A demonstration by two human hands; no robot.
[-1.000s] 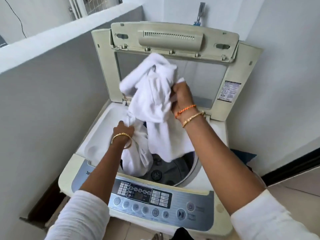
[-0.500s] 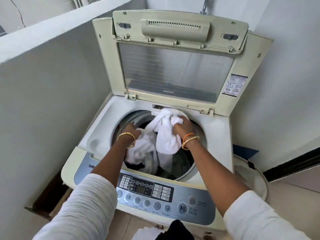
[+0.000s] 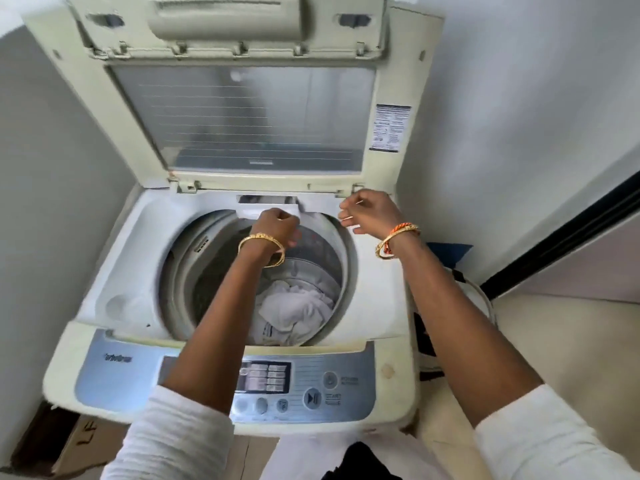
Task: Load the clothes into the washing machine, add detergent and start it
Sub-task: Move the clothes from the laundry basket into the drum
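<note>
You have a cream top-loading washing machine (image 3: 104, 299) standing on the pale tiled floor (image 3: 554, 334), a flattened brown cardboard box (image 3: 62, 445) lying beside it.

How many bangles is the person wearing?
3 that I can see: one gold bangle on the left wrist, and a gold bangle plus an orange band on the right wrist. The sleeves might hide more.
</note>
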